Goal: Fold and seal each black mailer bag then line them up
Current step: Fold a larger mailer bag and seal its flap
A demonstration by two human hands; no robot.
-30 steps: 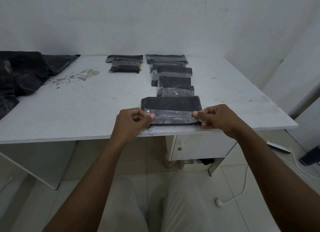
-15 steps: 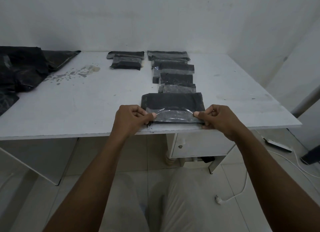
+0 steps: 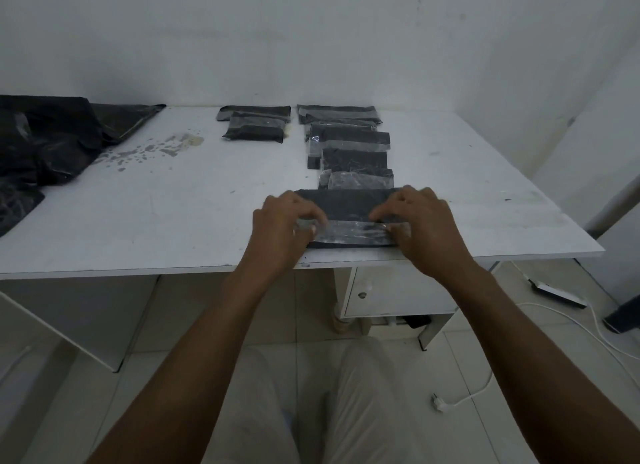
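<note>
Pinching the glossy flap (image 3: 353, 233) of the mailer bag (image 3: 346, 203) — left hand (image 3: 282, 223), right hand (image 3: 424, 226), fingers curled.

Two bare forearms rise from the lower corners of the frame and converge toward the centre. The left hand (image 3: 287, 223) sits just left of centre, knuckles up and fingers curled downward, pinching the left end of a folded black plastic mailer bag (image 3: 346, 202). The right hand (image 3: 424, 221), just right of centre, mirrors it, curled fingers gripping the bag's right end. Both wrists look straight. Legs in pale trousers show at bottom centre.
</note>
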